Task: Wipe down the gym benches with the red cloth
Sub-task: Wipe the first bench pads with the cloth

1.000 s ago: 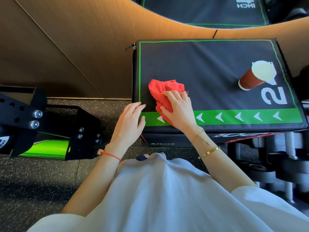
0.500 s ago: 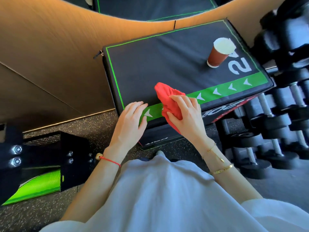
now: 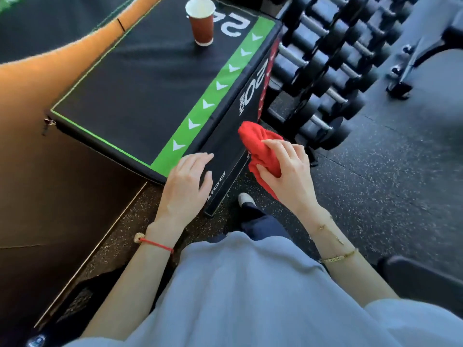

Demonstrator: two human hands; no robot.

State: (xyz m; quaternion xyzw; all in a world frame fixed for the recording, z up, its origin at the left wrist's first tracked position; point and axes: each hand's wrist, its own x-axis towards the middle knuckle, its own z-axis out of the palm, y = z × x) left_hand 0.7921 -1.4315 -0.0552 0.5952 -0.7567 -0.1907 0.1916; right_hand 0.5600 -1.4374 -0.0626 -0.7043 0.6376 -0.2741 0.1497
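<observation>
Red cloth (image 3: 260,149), soft, light and easily bunched, sits crumpled in the right hand's (image 3: 285,169) grip against the black box's (image 3: 140,91) side, best held wadded, while the left hand (image 3: 186,184) rests flat, fingers relaxed, on its edge.

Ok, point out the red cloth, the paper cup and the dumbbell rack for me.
red cloth (image 3: 255,141): head view, bunched upper part above the fingers.
paper cup (image 3: 203,26): head view, brown side wall.
dumbbell rack (image 3: 325,71): head view, middle row of dumbbells.

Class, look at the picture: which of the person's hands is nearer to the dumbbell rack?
Right. The right hand, gripping the red cloth, is just short of the dumbbell rack; the left hand rests on the box's corner, farther away.
</observation>
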